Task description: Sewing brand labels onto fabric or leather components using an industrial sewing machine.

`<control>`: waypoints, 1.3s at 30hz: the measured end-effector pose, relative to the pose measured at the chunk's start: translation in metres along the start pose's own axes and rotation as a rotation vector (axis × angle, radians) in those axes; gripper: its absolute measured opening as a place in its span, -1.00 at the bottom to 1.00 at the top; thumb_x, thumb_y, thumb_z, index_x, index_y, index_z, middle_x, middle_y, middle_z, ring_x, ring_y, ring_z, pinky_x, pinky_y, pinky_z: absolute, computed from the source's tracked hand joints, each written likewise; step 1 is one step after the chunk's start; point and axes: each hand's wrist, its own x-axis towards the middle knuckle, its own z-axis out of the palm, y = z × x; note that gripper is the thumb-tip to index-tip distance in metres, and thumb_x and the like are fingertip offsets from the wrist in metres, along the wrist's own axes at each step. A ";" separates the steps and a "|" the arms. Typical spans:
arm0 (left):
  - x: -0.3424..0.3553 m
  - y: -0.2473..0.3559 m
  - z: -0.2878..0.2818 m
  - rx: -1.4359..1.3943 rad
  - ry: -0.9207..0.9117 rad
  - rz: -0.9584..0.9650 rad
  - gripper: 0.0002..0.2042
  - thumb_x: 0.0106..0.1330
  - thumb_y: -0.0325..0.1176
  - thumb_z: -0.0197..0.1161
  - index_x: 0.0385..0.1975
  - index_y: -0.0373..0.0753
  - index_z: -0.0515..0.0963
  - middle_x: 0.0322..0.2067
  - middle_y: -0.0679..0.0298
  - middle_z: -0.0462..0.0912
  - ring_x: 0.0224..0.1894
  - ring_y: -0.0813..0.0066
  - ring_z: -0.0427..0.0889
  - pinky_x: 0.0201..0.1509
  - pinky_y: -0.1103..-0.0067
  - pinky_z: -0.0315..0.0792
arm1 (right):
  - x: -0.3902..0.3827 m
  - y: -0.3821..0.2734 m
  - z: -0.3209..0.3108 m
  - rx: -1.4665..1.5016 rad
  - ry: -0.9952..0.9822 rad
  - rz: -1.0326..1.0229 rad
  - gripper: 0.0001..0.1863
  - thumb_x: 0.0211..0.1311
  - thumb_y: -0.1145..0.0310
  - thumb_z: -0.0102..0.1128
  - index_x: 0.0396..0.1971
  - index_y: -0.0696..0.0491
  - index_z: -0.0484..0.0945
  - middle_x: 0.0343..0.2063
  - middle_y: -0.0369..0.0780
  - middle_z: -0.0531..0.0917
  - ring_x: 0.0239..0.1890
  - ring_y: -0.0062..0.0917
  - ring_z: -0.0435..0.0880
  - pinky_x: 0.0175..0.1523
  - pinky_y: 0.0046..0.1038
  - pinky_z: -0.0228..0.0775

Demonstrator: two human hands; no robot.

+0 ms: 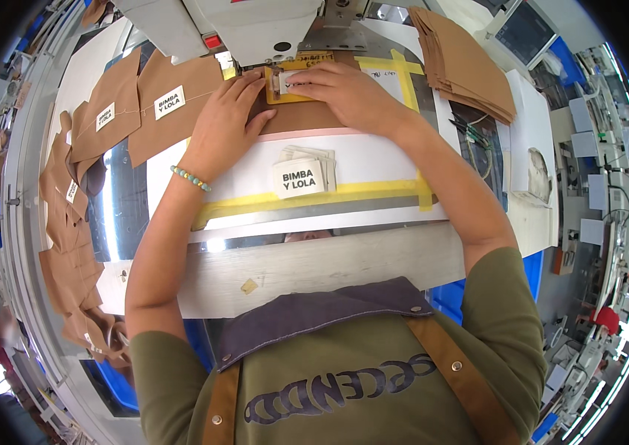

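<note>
A brown panel (303, 116) lies under the head of a sewing machine (255, 30). On top of it sits a small yellow frame (273, 95) around a white label, which my fingers partly cover. My left hand (227, 122) rests flat on the panel at the frame's left side, fingers stretched and thumb apart. From the right, my right hand (362, 96) reaches in with its fingers extended over the label and the frame's right part, pressing down. Nearer to me, a small stack of white printed labels (299, 178) lies on the white board (233, 174).
Brown panels with white labels (166, 104) trail along the left side, joined by threads. A fanned stack of plain brown panels (463, 67) lies at the back right. Scissors (474, 133) lie beside a white box (529, 141). Yellow tape (374, 190) borders the board.
</note>
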 end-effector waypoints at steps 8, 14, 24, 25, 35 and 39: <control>-0.008 -0.005 -0.012 0.124 -0.143 0.036 -0.51 0.49 -0.25 0.36 0.32 -0.37 0.56 0.41 0.09 0.57 0.43 0.03 0.51 0.49 0.26 0.46 | 0.005 -0.004 0.000 -0.043 -0.013 0.060 -0.52 0.39 0.54 0.14 0.24 -0.08 0.73 0.32 -0.33 0.67 0.41 -0.34 0.52 0.49 -0.29 0.46; -0.016 0.001 -0.023 0.166 -0.156 0.064 -0.52 0.47 -0.28 0.37 0.32 -0.36 0.57 0.40 0.10 0.58 0.43 0.06 0.51 0.48 0.28 0.45 | 0.003 -0.002 0.002 -0.021 0.012 0.058 -0.52 0.38 0.56 0.14 0.24 -0.09 0.73 0.32 -0.32 0.67 0.39 -0.32 0.53 0.50 -0.30 0.45; -0.023 0.011 -0.057 -0.083 -0.075 -0.160 -0.76 0.48 -0.32 0.40 0.02 -0.30 0.76 0.04 0.11 0.82 0.02 0.05 0.80 0.12 0.33 0.65 | 0.000 -0.002 0.004 0.027 0.006 0.070 -0.45 0.31 0.65 0.10 0.25 -0.06 0.72 0.34 -0.33 0.66 0.38 -0.30 0.52 0.50 -0.28 0.44; -0.024 0.010 -0.060 -0.072 -0.106 -0.154 -0.76 0.48 -0.32 0.40 0.02 -0.30 0.76 0.04 0.11 0.82 0.02 0.05 0.80 0.12 0.33 0.65 | 0.001 -0.001 0.004 -0.007 0.015 0.054 -0.49 0.38 0.59 0.11 0.26 -0.07 0.73 0.37 -0.35 0.65 0.40 -0.33 0.52 0.48 -0.30 0.47; -0.029 0.010 -0.063 -0.087 -0.073 -0.178 -0.77 0.49 -0.36 0.39 0.04 -0.28 0.77 0.04 0.09 0.81 0.00 0.01 0.80 0.10 0.32 0.64 | 0.009 0.012 0.009 -0.007 -0.055 0.131 -0.49 0.44 0.55 0.04 0.30 -0.06 0.70 0.42 -0.33 0.61 0.45 -0.31 0.47 0.58 -0.30 0.34; -0.031 0.012 -0.062 -0.125 -0.117 -0.261 -0.73 0.49 -0.33 0.38 0.08 -0.29 0.75 0.05 0.08 0.81 -0.01 -0.03 0.80 0.10 0.30 0.64 | 0.013 0.015 0.011 0.027 -0.016 0.134 -0.52 0.46 0.47 0.07 0.30 -0.02 0.69 0.44 -0.28 0.60 0.47 -0.29 0.45 0.60 -0.26 0.31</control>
